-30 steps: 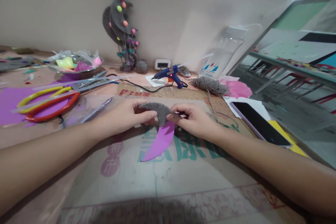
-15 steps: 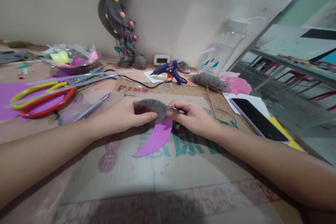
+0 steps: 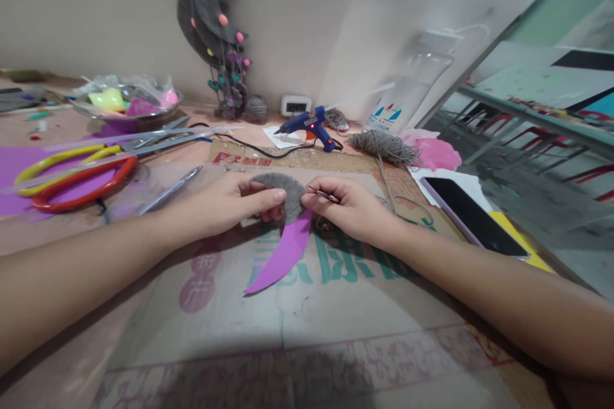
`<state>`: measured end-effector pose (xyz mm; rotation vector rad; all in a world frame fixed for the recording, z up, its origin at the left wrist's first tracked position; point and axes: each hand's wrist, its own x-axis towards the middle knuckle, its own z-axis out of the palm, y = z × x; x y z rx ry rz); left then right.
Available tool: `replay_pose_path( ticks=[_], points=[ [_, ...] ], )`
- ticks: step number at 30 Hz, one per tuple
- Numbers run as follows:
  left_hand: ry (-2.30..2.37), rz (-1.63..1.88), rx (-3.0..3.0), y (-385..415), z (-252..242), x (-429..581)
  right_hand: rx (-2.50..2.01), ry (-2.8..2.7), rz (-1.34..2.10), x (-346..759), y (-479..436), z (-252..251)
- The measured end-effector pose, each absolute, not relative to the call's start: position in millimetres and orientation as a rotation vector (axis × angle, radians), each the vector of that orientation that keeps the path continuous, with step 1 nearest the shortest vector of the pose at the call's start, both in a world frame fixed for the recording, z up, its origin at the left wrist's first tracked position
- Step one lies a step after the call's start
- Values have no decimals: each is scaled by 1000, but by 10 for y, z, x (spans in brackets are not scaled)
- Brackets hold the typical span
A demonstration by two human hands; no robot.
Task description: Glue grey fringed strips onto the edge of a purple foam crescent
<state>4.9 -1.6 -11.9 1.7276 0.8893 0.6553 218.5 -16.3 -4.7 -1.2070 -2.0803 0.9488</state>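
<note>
A crescent, its upper part wrapped in grey yarn (image 3: 292, 198) and its lower part bare purple (image 3: 283, 254), is held above the cardboard (image 3: 230, 345). My left hand (image 3: 240, 201) pinches the grey part between thumb and fingers. On the crescent's right edge my right hand (image 3: 343, 204) is closed, thumb and forefinger together, with a small dark thin item between its fingers that is too small to name. Grey yarn runs behind my right hand to a loose skein (image 3: 384, 148).
Scissors with red and yellow handles (image 3: 86, 185), a pen (image 3: 173, 188) and a bowl (image 3: 127, 116) are at left. A blue glue gun (image 3: 309, 126), a clock (image 3: 295, 105) and a bottle (image 3: 407, 89) stand behind. A phone (image 3: 472, 214) lies right.
The crescent has turned slightly, its purple tip lower and its grey part a little higher. The fingers of my left hand now show more beneath the thumb.
</note>
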Motion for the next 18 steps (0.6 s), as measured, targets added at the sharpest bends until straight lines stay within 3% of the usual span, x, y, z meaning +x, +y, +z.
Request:
replay_pose_path(
  ticks=[13, 18],
  points=[
    [854, 670, 1645, 16, -91, 31, -1142, -2151, 925, 2185, -129, -68],
    [985, 694, 1800, -21, -82, 63, -1000, -2198, 479, 2295, -170, -14]
  ],
)
